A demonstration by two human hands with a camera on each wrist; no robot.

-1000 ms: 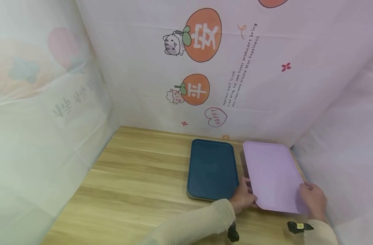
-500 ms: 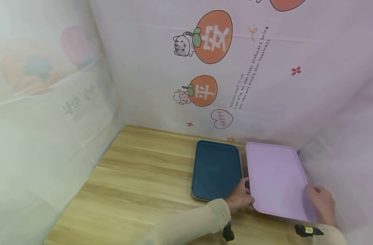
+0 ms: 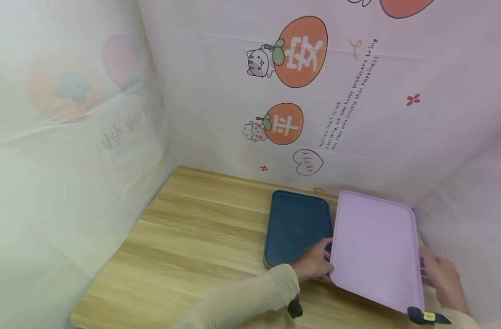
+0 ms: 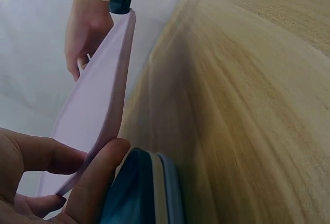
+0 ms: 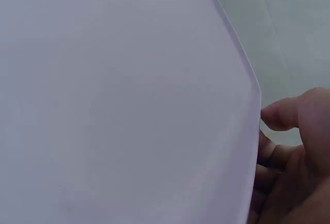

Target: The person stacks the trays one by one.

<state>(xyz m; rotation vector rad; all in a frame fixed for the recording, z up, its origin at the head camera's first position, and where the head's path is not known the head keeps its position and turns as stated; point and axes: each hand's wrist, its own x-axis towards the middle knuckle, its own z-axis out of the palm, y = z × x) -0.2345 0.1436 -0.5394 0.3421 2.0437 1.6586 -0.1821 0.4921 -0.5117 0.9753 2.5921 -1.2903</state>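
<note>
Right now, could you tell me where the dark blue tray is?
In the head view the dark blue tray lies flat on the wooden table, just left of the lilac tray, near the back wall.

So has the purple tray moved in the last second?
Yes. The purple tray has lifted and tilted, its left edge now overlapping the blue tray beside it.

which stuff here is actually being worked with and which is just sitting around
In use:
- lilac tray, lifted at its near end
- left hand gripping its left edge
- right hand gripping its right edge

Just there:
- dark blue tray, flat on the wooden table, beside the lilac one
- printed cloth backdrop
</note>
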